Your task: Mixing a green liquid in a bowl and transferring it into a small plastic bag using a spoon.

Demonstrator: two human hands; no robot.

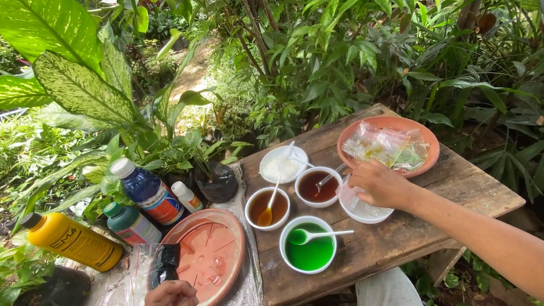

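My right hand (378,184) fingers grip a spoon handle in the brown-liquid bowl (318,186), behind the green bowl (309,244); left hand (170,293) curled closed, seemingly empty; next: lift level.

Single view, head-worn camera, looking down and forward from above person's own chest height. Faces weathered wooden plank table (396,238), seen close, at arm's reach, tabletop running diagonally from lower centre to upper right. Right hand (378,184) enters from lower right edge; left hand (170,293) just clips bottom edge. Upper half of frame takes in dense green garden foliage (317,62) beyond table, farther off. No second view, so no shared part.
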